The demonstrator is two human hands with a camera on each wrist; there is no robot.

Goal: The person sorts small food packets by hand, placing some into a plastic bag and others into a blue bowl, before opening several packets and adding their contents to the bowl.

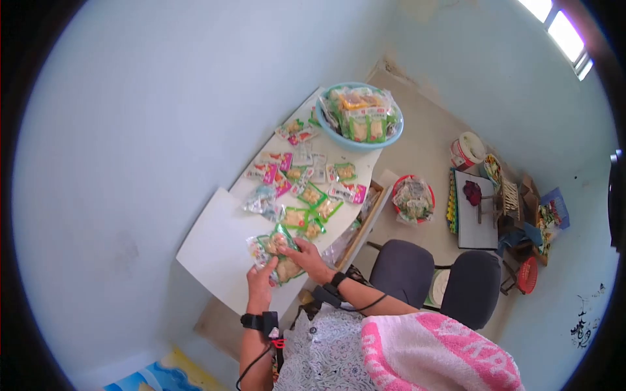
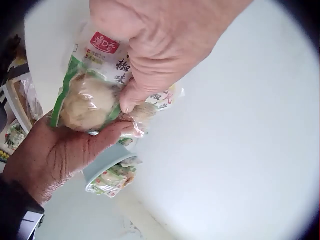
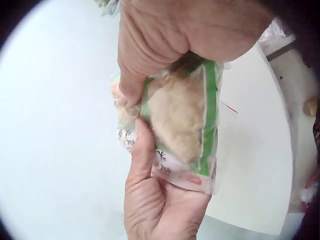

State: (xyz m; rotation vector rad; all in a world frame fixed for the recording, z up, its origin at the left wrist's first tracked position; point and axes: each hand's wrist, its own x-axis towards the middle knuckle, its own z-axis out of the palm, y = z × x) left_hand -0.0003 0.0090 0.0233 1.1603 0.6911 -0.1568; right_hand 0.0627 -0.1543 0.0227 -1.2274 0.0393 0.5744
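Left hand (image 1: 259,288): you grip green-edged packets (image 1: 287,269)
Right hand (image 1: 312,262): you hold them too
Worktop (image 1: 212,247): loose packets (image 1: 295,217) beyond, near blue basin (image 1: 353,144)

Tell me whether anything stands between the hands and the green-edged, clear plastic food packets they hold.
Nothing visible does: the left hand and right hand grip the green-edged, clear plastic food packets directly.

Pink-and-white towel (image 1: 438,350), bright window (image 1: 566,36) (high up), red basket (image 1: 528,275)
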